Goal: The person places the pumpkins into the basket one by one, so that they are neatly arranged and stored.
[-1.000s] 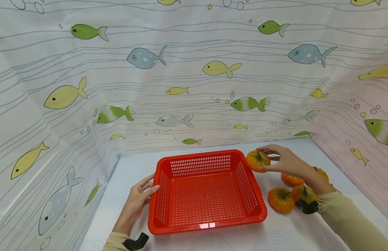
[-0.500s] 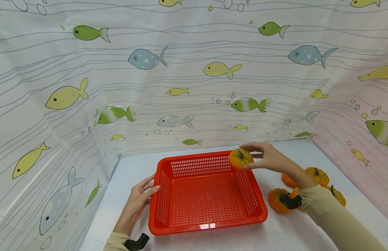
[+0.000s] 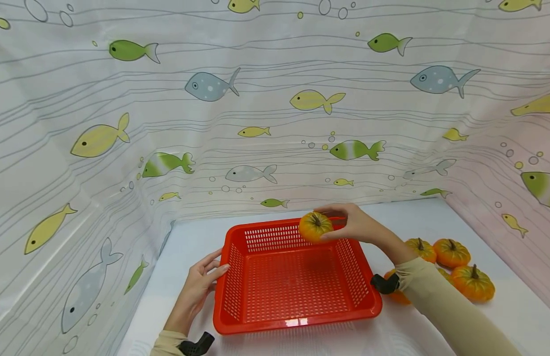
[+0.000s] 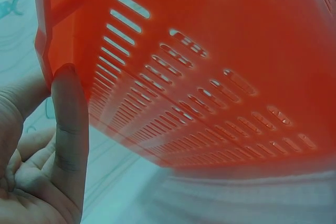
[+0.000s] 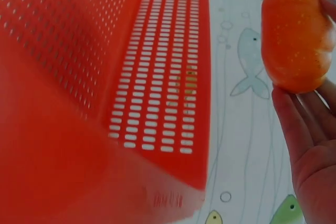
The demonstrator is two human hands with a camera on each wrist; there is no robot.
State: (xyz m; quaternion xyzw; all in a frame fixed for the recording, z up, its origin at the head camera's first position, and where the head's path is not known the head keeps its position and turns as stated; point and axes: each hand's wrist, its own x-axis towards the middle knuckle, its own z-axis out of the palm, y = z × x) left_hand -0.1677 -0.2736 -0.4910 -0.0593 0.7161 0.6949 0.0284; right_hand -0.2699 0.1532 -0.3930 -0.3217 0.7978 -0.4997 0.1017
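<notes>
A small orange pumpkin with yellow-green ribs and a stubby stem is pinched between the thumb and fingers of my right hand. It hangs over the back right part of a red perforated plastic basket. In the right wrist view the pumpkin is apart from the basket wall. My left hand grips the basket's left rim, thumb on top. The left wrist view shows fingers under the rim, against the slotted outer wall. No object lies in the visible part of the basket.
Several more small pumpkins sit on the pale tabletop right of the basket, some partly hidden by my right forearm. A fish-patterned sheet hangs behind and at both sides. Black devices are worn at both wrists.
My right hand has carried the pumpkin left, from beside the basket's right rim to over its inside. The left hand keeps its grip on the rim.
</notes>
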